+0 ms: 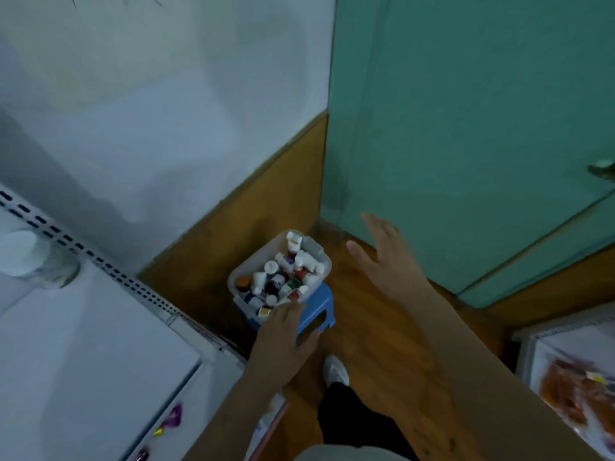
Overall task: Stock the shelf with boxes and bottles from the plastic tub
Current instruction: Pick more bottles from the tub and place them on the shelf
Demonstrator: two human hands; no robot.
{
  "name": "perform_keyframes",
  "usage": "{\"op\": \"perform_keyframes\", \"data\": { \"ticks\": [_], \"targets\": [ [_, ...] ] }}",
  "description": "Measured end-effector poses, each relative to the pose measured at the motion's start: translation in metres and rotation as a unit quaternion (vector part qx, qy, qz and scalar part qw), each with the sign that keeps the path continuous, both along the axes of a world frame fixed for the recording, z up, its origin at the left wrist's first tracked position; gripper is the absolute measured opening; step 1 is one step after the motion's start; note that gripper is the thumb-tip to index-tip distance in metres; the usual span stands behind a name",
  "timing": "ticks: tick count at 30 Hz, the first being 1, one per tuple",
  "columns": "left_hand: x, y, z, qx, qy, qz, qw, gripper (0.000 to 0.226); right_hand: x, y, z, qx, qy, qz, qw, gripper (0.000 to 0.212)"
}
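Observation:
A clear plastic tub (316,252) full of several small bottles (278,281) stands on a blue stool (319,311) in the corner of the floor. My left hand (283,337) reaches down over the tub's near edge, fingers extended toward the bottles, holding nothing I can see. My right hand (382,257) hovers to the right of the tub with fingers spread and empty. The white shelf (90,344) lies at the left, its top mostly bare.
A white cup-like container (23,254) stands on the shelf at far left. A green door (466,128) fills the right. Another white shelf with orange packets (572,390) is at lower right. My foot in a white shoe (336,371) stands near the stool.

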State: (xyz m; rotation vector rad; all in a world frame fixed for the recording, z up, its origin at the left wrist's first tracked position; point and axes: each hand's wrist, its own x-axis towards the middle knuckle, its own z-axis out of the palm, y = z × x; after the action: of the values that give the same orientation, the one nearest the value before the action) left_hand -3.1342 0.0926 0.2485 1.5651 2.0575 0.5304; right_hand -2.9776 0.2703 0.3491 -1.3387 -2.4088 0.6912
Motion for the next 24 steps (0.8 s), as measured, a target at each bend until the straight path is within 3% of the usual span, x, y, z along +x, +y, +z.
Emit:
{"op": "perform_keyframes", "data": {
  "ticks": [7,13,19,24],
  "targets": [
    [-0.032,0.097,-0.045,-0.093,-0.058,0.157,0.982,0.068,-0.067,0.142,-0.065,-0.064,-0.043,0.107,0.991,0.063],
    [-0.061,0.126,-0.096,-0.165,-0.072,0.273,0.945,0.055,-0.120,0.185,-0.141,-0.132,-0.081,0.190,0.969,0.061],
    [-0.102,0.128,-0.158,-0.256,-0.046,0.290,0.921,0.052,-0.165,0.199,-0.221,-0.128,-0.118,0.254,0.951,0.075],
    [-0.143,0.146,-0.211,-0.255,0.006,0.266,0.930,0.052,-0.202,0.213,-0.283,-0.104,-0.151,0.258,0.949,0.073]
  ]
}}
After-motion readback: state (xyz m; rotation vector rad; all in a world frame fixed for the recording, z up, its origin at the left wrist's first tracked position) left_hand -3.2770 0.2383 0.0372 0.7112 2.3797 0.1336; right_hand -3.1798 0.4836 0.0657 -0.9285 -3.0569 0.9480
